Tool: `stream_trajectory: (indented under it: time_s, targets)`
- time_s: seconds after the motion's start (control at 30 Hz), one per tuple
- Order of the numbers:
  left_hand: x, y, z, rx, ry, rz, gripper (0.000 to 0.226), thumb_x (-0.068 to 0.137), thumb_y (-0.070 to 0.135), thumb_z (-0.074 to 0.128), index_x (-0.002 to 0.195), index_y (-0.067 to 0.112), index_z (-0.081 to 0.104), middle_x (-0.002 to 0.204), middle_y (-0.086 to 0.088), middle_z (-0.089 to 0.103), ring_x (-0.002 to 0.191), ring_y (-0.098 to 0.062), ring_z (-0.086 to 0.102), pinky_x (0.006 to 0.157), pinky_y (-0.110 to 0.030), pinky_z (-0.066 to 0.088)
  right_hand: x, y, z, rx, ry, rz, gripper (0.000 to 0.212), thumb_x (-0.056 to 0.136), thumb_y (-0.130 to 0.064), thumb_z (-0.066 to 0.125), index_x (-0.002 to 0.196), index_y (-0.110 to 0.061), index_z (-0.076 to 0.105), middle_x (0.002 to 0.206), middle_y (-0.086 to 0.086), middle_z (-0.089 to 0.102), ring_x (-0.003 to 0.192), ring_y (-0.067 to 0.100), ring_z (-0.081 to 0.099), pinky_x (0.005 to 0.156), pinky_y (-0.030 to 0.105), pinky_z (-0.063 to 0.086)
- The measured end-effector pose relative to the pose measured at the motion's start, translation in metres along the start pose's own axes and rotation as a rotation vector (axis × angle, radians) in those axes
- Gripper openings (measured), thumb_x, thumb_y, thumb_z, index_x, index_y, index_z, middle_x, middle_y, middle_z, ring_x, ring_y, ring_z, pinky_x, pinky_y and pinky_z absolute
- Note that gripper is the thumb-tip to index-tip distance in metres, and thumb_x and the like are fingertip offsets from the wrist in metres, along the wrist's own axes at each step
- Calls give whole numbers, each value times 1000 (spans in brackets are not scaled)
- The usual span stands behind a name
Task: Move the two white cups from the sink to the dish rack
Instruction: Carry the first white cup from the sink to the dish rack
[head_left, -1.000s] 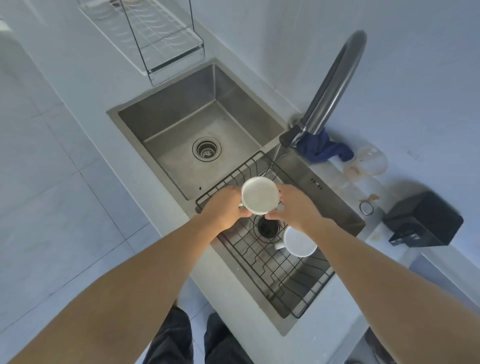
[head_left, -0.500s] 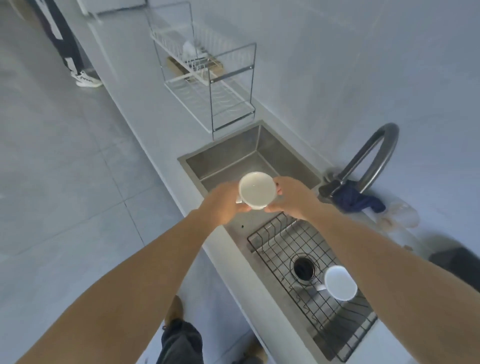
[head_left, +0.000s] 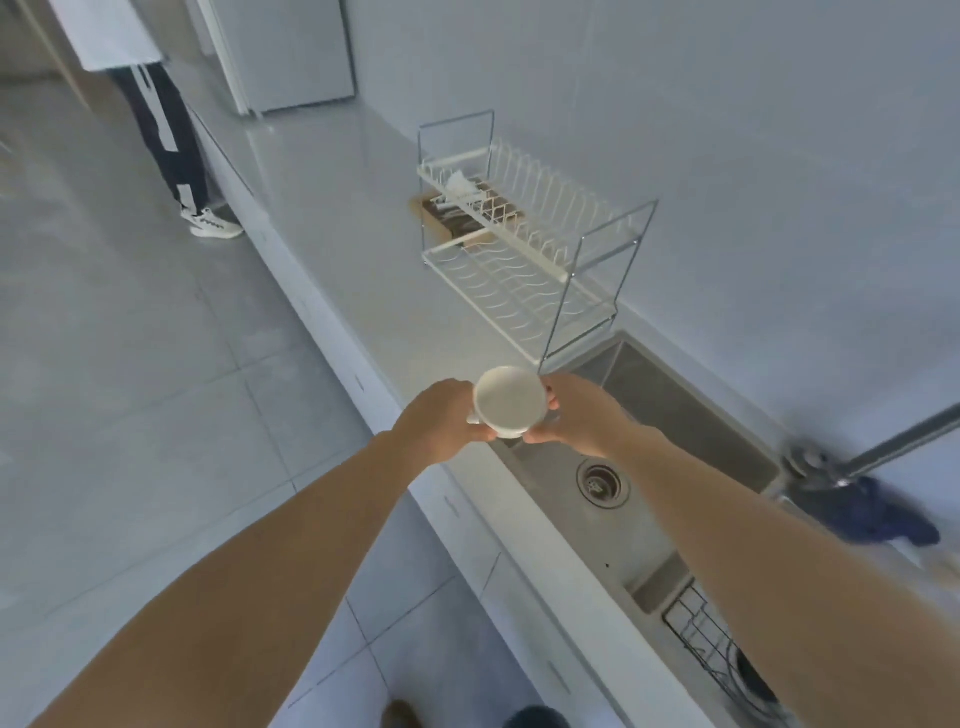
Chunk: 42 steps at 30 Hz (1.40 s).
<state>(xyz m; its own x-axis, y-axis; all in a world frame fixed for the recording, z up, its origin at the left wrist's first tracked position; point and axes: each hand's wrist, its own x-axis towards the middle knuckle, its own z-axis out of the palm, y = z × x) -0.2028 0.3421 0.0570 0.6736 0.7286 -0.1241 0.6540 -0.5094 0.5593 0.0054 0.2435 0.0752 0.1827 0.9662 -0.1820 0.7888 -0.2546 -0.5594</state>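
Cups are what we are moving, so we start with the big fixtures. Our white counter (head_left: 363, 218) runs along the wall, with the steel double sink (head_left: 670, 426) set into it; a wire basket (head_left: 711, 639) shows in the near basin at the frame's lower right. Just beyond the sink's far end stands the two-tier dish rack (head_left: 524, 260), with white wire shelves and a chrome frame, well apart from our hands. A dark blue cloth (head_left: 878, 519) lies by the faucet (head_left: 883, 449).

Between our hands we carry one white cup (head_left: 508, 400), mouth up toward us, over the counter's edge at the sink's far corner. Our left hand (head_left: 436, 418) grips its left side, where the handle seems to sit, and our right hand (head_left: 582, 415) pinches the opposite wall with fingertips. The second cup is not in view.

We judge the cup to be glazed ceramic: stiff, light, brittle if knocked against the chrome posts, and possibly slick if wet. Holding body and handle together seems safest, then easing it onto a shelf.
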Motion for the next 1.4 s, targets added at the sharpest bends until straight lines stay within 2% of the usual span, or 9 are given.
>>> stream_trajectory:
  time_s: [0.23,0.5,0.73,0.87,1.0,1.13,1.2,1.33,1.4]
  targets:
    - [54,-58,-56,-9,-31,22,50,79,41,83,116,14,64,108,-3,68,94,-22,63,77,-31,46,78,-39,11,20,45,30,70,63,-37,90,123,-20,58,110,-5,65,100,15,61,88,35,48]
    - [155,-105,-92,-8,-59,14,49,81,39,81,118,12,63,112,-6,67,100,-26,63,83,-37,51,195,-41,6,72,52,61,67,63,-36,89,122,-25,58,111,-9,62,103,13,58,90,37,46]
    - [257,-132,-111,2,-76,38,51,82,38,80,124,17,62,119,-6,65,106,-27,62,82,-34,44,285,-27,-6,164,126,110,69,60,-33,91,121,-23,60,109,-6,63,101,14,59,88,35,47]
    - [301,-140,-115,-28,-77,93,49,81,33,82,124,19,64,120,-5,67,107,-26,63,81,-30,38,319,-20,-9,195,170,145,64,62,-30,91,118,-26,60,103,-14,60,101,14,59,86,33,44]
    - [340,-146,-120,-29,-125,154,46,81,31,82,122,20,65,120,-3,69,107,-25,65,80,-28,37,343,-13,-11,252,173,222,58,69,-29,87,116,-37,55,115,-9,58,110,12,55,95,43,45]
    - [381,-156,-118,-5,-184,219,42,83,33,81,120,21,64,116,-2,69,104,-25,65,78,-30,39,368,-6,-4,224,223,359,68,72,-34,85,131,-29,52,127,-2,53,121,20,48,104,43,35]
    - [403,-162,-115,16,-206,243,45,85,36,79,123,19,62,118,-3,67,106,-25,64,81,-33,44,382,-3,-1,262,258,418,73,71,-29,87,134,-26,51,130,-1,53,123,22,50,105,44,37]
    - [439,-169,-108,45,-230,302,48,86,36,77,126,15,60,119,-7,66,109,-27,62,84,-34,46,404,6,-2,383,341,445,59,66,-17,89,112,-38,59,115,-10,60,108,12,56,86,28,42]
    - [454,-171,-107,14,-241,358,44,86,32,77,124,15,62,116,-7,67,107,-26,63,79,-30,41,413,10,-2,408,346,447,57,67,-15,87,114,-33,62,117,-4,62,111,16,58,93,35,45]
